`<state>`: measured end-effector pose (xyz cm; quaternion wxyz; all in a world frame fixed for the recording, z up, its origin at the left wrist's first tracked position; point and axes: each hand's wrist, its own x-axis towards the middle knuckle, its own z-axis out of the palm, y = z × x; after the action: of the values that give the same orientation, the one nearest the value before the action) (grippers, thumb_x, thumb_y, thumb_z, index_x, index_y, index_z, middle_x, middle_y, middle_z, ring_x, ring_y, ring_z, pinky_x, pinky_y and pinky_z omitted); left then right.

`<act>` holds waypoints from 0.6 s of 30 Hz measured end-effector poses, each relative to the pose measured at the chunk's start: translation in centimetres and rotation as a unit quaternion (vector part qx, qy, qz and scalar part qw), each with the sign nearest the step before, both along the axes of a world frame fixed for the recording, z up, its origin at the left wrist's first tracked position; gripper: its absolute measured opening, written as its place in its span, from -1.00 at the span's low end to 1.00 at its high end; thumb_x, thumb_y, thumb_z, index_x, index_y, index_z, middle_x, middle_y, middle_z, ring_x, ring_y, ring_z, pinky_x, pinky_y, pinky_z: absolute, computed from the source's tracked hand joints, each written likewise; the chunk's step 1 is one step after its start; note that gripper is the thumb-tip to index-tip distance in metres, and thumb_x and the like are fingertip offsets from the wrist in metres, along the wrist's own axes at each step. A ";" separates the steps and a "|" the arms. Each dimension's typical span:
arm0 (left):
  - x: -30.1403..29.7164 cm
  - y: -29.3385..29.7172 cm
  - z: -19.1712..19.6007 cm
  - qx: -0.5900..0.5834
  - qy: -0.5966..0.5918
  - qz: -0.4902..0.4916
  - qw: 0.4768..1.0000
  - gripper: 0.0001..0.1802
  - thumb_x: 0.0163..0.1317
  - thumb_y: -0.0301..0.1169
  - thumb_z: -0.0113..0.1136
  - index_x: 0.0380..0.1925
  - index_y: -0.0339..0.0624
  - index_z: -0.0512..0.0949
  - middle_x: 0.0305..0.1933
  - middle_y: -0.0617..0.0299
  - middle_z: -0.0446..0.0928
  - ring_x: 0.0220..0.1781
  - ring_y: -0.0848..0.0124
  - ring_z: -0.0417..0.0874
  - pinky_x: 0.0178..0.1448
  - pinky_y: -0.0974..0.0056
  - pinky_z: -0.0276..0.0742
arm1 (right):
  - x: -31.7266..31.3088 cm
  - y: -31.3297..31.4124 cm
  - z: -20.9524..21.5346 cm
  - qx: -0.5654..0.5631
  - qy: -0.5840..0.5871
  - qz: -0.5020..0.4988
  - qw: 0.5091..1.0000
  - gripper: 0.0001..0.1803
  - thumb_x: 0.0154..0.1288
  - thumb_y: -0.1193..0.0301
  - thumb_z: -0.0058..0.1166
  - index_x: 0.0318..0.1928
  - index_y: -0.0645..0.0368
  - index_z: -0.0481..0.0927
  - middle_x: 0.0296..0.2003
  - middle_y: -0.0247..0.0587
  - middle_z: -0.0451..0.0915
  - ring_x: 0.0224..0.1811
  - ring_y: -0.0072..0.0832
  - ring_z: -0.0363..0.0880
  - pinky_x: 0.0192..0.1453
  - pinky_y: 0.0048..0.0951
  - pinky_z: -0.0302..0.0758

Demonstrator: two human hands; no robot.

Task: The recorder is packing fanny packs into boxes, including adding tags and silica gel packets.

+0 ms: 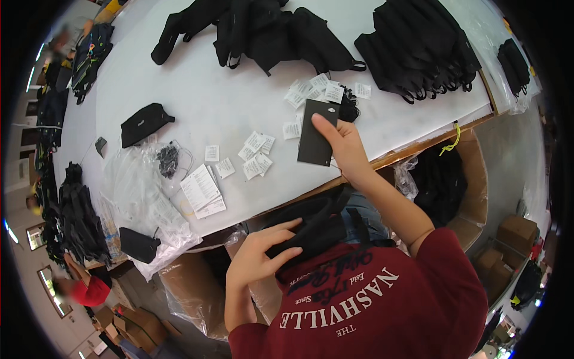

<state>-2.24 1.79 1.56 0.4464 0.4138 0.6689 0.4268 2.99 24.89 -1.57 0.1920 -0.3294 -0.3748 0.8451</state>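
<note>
My right hand (348,146) pinches a flat black hang tag (315,140) over the table edge, thumb on top. With my left hand (261,251) I grip a black fabric bag (320,224) against my lap; its straps and folds bunch together, and part of it is hidden by my fingers. Small white printed labels (256,157) lie loose on the white table (251,107). More white labels (314,90) are heaped beyond the tag, beside a tangle of black cords (348,106).
Black bags (263,36) are piled at the far side, with a neat row of black bags (418,48) at the right. Papers (203,190), clear plastic (134,185) and black pouches (145,124) lie left. Cardboard boxes (194,293) stand below. A person in red (89,290) is lower left.
</note>
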 end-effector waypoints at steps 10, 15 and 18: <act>0.6 1.6 -0.7 0.091 0.199 0.027 0.976 -0.81 -0.03 -0.43 0.38 -0.42 -0.21 0.57 0.40 -0.09 0.16 0.19 -0.03 0.46 0.18 0.15 0.44 | 1.8 -0.8 2.1 0.667 0.001 0.498 0.555 -0.48 0.16 -0.04 0.11 -0.65 0.15 0.61 -0.75 -0.10 0.47 -0.66 -0.13 0.48 -0.52 -0.23 0.39; 1.0 1.3 -0.8 0.132 0.273 0.007 0.953 -0.73 -0.13 -0.46 0.44 -0.40 -0.24 0.58 0.14 -0.03 0.43 0.01 0.05 0.56 -0.01 0.12 0.51 | 2.1 -1.4 1.3 0.679 0.008 0.545 0.491 -0.52 0.18 -0.03 0.10 -0.57 0.14 0.64 -0.72 -0.11 0.49 -0.64 -0.16 0.50 -0.50 -0.24 0.41; 1.4 0.3 -1.3 0.070 0.271 -0.007 0.960 -0.75 -0.08 -0.43 0.41 -0.38 -0.22 0.57 -0.16 0.09 0.57 -0.19 0.13 0.59 -0.16 0.16 0.49 | 2.0 -0.8 2.6 0.633 -0.007 0.563 0.532 -0.53 0.18 -0.05 0.10 -0.51 0.10 0.67 -0.73 -0.14 0.49 -0.63 -0.19 0.51 -0.49 -0.26 0.40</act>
<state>-0.88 2.14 0.30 0.2219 0.5487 0.7302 0.3412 5.02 24.08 1.00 -0.1678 0.1518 -0.9207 0.3181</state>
